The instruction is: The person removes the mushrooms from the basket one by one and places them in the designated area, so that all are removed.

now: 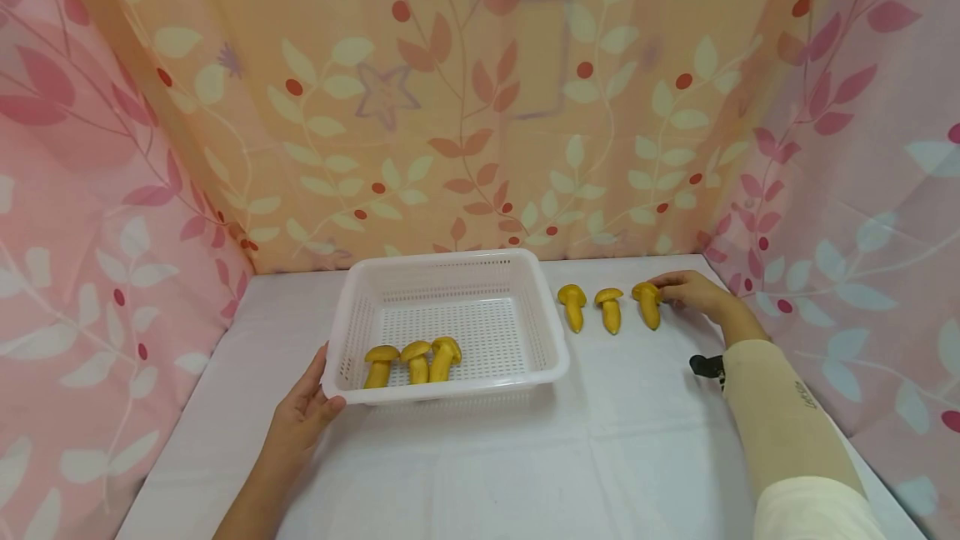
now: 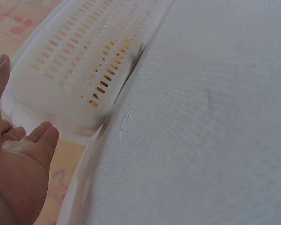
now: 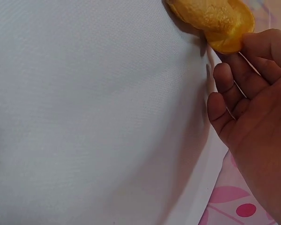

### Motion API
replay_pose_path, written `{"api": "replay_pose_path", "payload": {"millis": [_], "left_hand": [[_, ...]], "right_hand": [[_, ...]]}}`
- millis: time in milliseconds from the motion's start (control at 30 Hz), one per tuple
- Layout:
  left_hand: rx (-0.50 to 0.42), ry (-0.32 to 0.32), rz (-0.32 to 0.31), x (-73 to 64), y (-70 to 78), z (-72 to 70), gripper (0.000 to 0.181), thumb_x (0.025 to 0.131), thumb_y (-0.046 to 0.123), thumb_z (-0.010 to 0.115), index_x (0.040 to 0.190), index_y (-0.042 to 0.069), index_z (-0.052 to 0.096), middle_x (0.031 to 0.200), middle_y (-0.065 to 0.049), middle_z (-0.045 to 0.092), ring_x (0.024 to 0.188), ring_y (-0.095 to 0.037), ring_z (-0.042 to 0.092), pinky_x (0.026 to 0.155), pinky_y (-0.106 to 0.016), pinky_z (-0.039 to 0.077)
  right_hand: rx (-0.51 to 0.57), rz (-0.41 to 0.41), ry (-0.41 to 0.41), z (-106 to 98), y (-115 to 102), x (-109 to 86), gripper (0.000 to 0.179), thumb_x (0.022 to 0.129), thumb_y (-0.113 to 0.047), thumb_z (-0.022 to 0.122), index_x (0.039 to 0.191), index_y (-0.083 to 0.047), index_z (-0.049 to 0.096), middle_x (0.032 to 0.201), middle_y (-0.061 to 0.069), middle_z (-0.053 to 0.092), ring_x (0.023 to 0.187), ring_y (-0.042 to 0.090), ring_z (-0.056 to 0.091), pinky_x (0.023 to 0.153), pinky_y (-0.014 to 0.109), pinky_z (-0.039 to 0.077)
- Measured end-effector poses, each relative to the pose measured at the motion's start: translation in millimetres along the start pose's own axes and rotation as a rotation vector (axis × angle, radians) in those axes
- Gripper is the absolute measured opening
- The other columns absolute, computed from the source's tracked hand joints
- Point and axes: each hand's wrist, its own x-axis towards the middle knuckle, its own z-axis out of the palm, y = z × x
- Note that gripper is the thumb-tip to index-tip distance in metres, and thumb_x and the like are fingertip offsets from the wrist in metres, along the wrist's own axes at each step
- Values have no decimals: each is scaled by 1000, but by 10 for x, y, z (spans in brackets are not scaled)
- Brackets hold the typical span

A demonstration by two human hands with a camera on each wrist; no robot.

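Yellow mushrooms (image 1: 378, 365), six seen: three in a white slotted basket (image 1: 558, 361), three in a row on the white cloth (image 1: 450, 473) to its right.

Far left: pink curtain (image 1: 75, 148), printed leaves and berries. Left hand (image 1: 303, 407) at the basket's near left corner, fingers fairly straight against the outside, thumb by the rim; touching, not clenched.

Basket: its three mushrooms sit near left, caps away from the person; the two on the right touch. Near wall hides their stem ends. In the left wrist view the side wall blocks them, only bits of yellow showing through the slots.

Behind: orange curtain (image 1: 480, 190) with purplish marks. A star outline (image 1: 385, 94), then, farther right, a square-cornered outline (image 1: 562, 57). Shapes rather than words.

Right of basket: three mushrooms spaced apart, caps toward the orange curtain, stems toward the person. Right hand (image 1: 697, 294) pinches the rightmost mushroom (image 1: 648, 307) by its cap, thumb against a finger. Whether its stem touches the cloth, cannot tell.

Tan sleeve (image 1: 780, 432) on that arm: small dark lettering (image 1: 808, 395), too small to read surely. Black piece (image 1: 705, 367) beside the cuff. Far right: another pink curtain (image 1: 862, 190).
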Motion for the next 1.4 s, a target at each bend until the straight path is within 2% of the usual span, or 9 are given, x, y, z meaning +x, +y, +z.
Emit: {"api": "replay_pose_path", "payload": {"millis": [267, 500, 700, 800, 967, 1067, 1167, 1300, 1400], "left_hand": [[-1, -5, 6, 16, 14, 26, 78, 101, 7, 63, 165, 27, 23, 173, -3, 13, 138, 11, 41, 101, -18, 50], [22, 0, -12, 21, 32, 33, 79, 101, 10, 64, 165, 29, 22, 173, -2, 14, 137, 12, 42, 99, -16, 51], [21, -9, 1, 24, 26, 28, 80, 100, 7, 64, 165, 28, 22, 173, -3, 13, 136, 12, 42, 100, -16, 50], [38, -7, 22, 23, 11, 23, 80, 100, 6, 65, 165, 26, 22, 173, -6, 14, 136, 12, 42, 100, -15, 50], [23, -13, 51, 8, 17, 23, 79, 100, 5, 64, 165, 22, 22, 173, -7, 14, 136, 12, 42, 100, -15, 50], [-6, -30, 65, -1, 27, 24, 79, 100, 4, 63, 165, 19, 20, 173, -8, 11, 137, 11, 42, 101, -15, 49], [-19, -27, 66, -7, 33, 20, 80, 100, 3, 63, 165, 17, 19, 173, -8, 10, 137, 12, 42, 101, -16, 49], [-11, -8, 39, -7, 45, 17, 80, 100, 5, 64, 165, 21, 20, 173, -3, 11, 136, 14, 41, 100, -15, 50], [-4, -9, 18, -3, 45, 14, 80, 101, 6, 64, 165, 23, 20, 173, 0, 11, 136, 15, 40, 100, -15, 50]], "right_hand": [[-7, 32, 35, -1, 21, -65, 44, 108, -22, 53, 148, -4, 52, 146, 23, 52, 118, 36, 49, 96, 38, 49], [30, 14, 97, -8, -102, -156, 45, 109, -22, 51, 150, -4, 48, 151, 25, 49, 134, 44, 46, 113, 60, 42], [16, -95, 159, -5, -311, -274, 45, 110, -23, 48, 149, 0, 48, 150, 27, 50, 141, 46, 40, 120, 67, 28], [-2, -141, 201, 29, -491, -364, 44, 109, -24, 51, 146, 0, 52, 147, 27, 53, 138, 46, 43, 119, 66, 30], [18, -142, 263, 152, -775, -503, 42, 109, -28, 53, 143, -6, 57, 145, 23, 55, 132, 42, 46, 114, 66, 37], [41, -153, 292, 248, -889, -571, 41, 108, -32, 53, 142, -10, 59, 143, 21, 57, 127, 39, 47, 108, 59, 45], [65, -176, 320, 367, -1008, -634, 40, 107, -34, 55, 141, -12, 61, 138, 18, 58, 119, 35, 49, 92, 41, 53], [100, -236, 340, 537, -1169, -718, 39, 107, -29, 57, 141, -11, 61, 137, 16, 60, 113, 28, 50, 79, 20, 52], [125, -287, 345, 640, -1232, -761, 38, 107, -21, 57, 142, -6, 59, 140, 18, 61, 114, 24, 51, 82, 12, 49]]}}
